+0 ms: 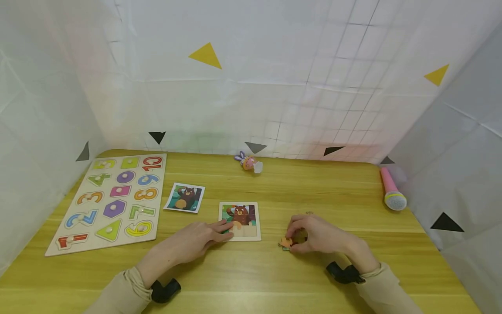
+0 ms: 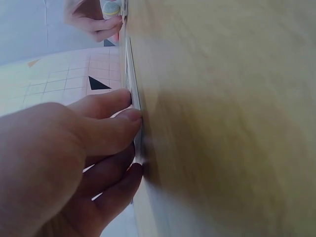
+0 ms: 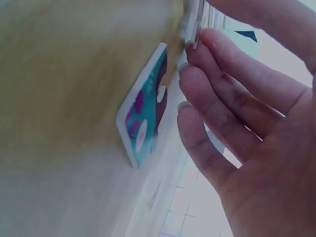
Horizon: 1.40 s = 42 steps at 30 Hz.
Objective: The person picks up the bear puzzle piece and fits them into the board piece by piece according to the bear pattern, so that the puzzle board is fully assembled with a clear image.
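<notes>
A square wooden jigsaw tray [image 1: 251, 237] with a bear picture lies flat on the table, part of its lower picture area bare wood. My left hand [image 1: 194, 239] rests on its left side, fingertips on the tray; in the left wrist view the thumb touches its edge. To the right of the tray, my right hand [image 1: 319, 234] pinches an orange-brown puzzle piece [image 1: 285, 242] between thumb and fingers, low over the table. Under that hand another puzzle piece [image 3: 143, 116], teal with purple and brown, lies on the table, mostly hidden from the head view.
A printed bear card [image 1: 184, 198] lies left of the tray. Farther left is a number-and-shape peg board [image 1: 158, 198]. A small rabbit-eared figure [image 1: 249, 163] lies at the back, and a pink toy microphone [image 1: 391, 188] lies by the right edge. White sheeting [image 1: 270, 52] encloses the table.
</notes>
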Tool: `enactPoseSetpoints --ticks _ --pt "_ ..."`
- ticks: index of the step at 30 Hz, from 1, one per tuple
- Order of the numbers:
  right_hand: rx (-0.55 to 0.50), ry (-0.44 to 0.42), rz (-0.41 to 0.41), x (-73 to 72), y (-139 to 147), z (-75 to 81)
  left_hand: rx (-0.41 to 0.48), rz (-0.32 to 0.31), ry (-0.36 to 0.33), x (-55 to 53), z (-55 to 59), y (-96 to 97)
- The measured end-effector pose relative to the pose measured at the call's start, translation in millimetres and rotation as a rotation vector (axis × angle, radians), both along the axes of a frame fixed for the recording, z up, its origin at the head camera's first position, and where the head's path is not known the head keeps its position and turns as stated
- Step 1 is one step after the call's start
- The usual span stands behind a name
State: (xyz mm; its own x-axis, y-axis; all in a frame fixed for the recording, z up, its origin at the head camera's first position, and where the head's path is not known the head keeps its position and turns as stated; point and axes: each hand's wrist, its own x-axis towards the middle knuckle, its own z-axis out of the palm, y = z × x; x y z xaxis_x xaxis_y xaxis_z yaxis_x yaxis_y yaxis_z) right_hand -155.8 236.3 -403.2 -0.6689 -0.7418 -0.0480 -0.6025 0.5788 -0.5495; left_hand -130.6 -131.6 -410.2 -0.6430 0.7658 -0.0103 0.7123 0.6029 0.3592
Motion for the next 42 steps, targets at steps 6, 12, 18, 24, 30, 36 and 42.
enactPoseSetpoints --ticks 6,12,18,24,30,36,42 --pt "-0.019 0.063 -0.006 -0.8 -9.3 -0.4 0.0 -0.005 0.006 -0.1 0.4 0.4" --pt "-0.021 0.115 -0.012 -4.0 -33.7 5.3 -0.006 0.006 -0.005 -0.1 1.6 0.0" --pt "-0.005 0.148 0.025 -7.6 -57.6 11.0 -0.012 0.01 -0.013 0.1 2.1 0.4" --pt "0.007 0.129 0.044 -10.8 -78.3 11.1 -0.015 0.015 -0.014 0.3 2.1 0.8" --pt "0.04 0.131 0.063 -14.0 -96.1 7.9 -0.008 0.009 -0.002 0.8 2.8 0.9" --pt "0.042 0.15 0.084 -14.6 -104.4 6.9 -0.012 0.002 0.009 0.4 2.7 0.9" --pt "0.025 0.157 0.093 -15.3 -106.8 3.4 -0.018 0.0 0.007 -0.4 1.9 0.9"
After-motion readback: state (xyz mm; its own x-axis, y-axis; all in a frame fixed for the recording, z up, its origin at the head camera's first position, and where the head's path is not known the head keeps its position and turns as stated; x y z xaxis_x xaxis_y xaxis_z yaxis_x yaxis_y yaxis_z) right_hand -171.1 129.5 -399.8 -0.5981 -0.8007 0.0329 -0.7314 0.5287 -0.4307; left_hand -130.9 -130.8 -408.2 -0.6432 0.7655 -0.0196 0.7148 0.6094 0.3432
